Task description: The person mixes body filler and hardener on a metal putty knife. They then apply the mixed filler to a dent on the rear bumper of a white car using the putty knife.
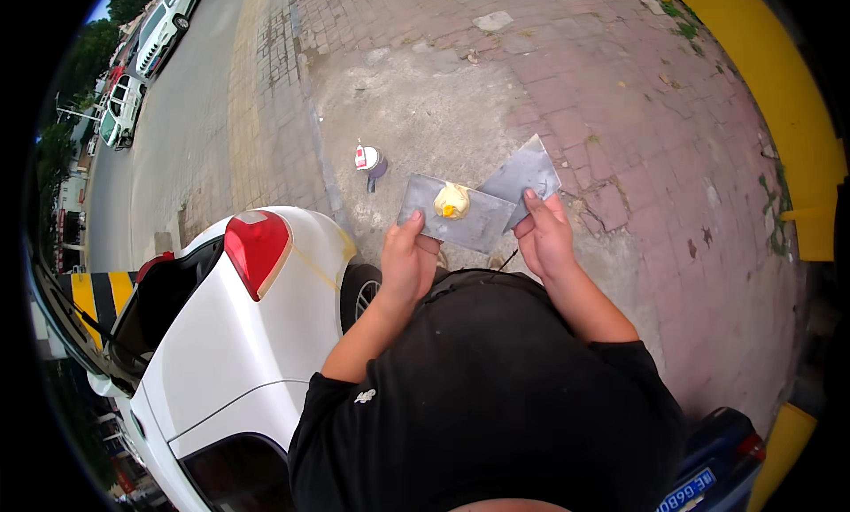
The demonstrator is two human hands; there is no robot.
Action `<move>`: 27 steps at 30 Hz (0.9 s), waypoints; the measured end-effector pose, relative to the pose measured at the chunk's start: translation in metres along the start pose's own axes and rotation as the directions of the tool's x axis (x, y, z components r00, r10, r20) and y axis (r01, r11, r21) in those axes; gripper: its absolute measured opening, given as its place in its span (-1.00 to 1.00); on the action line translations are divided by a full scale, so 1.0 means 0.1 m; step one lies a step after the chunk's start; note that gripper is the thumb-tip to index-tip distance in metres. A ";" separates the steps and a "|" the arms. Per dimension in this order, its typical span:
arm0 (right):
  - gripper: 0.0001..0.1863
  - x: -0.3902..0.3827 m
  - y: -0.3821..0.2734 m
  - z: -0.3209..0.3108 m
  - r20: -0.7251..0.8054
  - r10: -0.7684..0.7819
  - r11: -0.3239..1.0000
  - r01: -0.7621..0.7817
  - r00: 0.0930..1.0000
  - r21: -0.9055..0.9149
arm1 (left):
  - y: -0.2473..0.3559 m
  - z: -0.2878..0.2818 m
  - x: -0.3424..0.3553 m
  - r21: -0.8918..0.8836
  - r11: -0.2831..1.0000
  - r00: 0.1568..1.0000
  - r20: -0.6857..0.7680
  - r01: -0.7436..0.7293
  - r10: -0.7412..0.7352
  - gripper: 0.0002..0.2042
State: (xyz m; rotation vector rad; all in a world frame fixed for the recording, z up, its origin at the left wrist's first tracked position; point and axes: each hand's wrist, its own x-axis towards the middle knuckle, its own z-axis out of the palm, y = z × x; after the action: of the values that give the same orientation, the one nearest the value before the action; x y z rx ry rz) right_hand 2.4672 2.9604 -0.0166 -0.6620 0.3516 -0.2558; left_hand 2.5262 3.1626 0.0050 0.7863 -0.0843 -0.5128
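Observation:
My left hand [405,262] grips a flat grey plate [482,231] by its near left corner, thumb on top. On that plate sits a mound of cream-coloured paste [453,196] with a small bright yellow-orange dab [449,211] on its near side. My right hand [544,243] is closed on a second thin grey plate [524,170], tilted and pinched at its near right edge. The two plates overlap at the right end of the first; whether they touch I cannot tell. The second plate stays apart from the paste.
An open can [377,165] with a small white-and-red tube [360,157] on top stands on the concrete ahead. At my left is a white car [257,352] with its rear open. A yellow structure [788,113] runs along the right; a dark car [722,454] is behind right.

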 end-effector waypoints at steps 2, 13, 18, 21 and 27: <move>-0.77 -0.07 0.06 0.06 -0.028 -0.105 0.989 0.101 0.994 -0.104 | 0.04 0.09 -0.04 -0.142 0.983 0.993 0.028 0.115 -0.112 -0.63; -0.47 -0.22 0.63 0.40 0.288 0.115 0.673 0.139 0.951 -0.727 | 0.44 0.02 0.01 -0.196 0.910 0.912 0.269 0.366 -0.309 -0.63; -0.53 -0.06 0.67 0.72 0.324 0.156 0.570 0.183 0.933 -0.801 | 0.66 -0.29 0.12 -0.213 0.899 0.897 0.318 0.383 -0.307 -0.62; -0.54 -0.11 0.87 0.68 0.156 0.054 0.815 0.047 0.986 -0.578 | 0.80 -0.41 0.18 -0.248 0.884 0.892 0.333 0.396 -0.307 -0.62; -0.42 -0.19 0.95 1.14 0.379 -0.233 0.684 0.428 0.896 -0.591 | 0.82 -0.87 0.25 -0.221 0.848 0.855 0.333 0.481 -0.398 -0.59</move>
State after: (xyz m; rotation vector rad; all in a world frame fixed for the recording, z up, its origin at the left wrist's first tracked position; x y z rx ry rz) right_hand 2.5060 3.1024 0.0105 -1.4719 0.0301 -0.3887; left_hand 2.6037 3.2563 -0.0022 0.4263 -0.0798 -1.0552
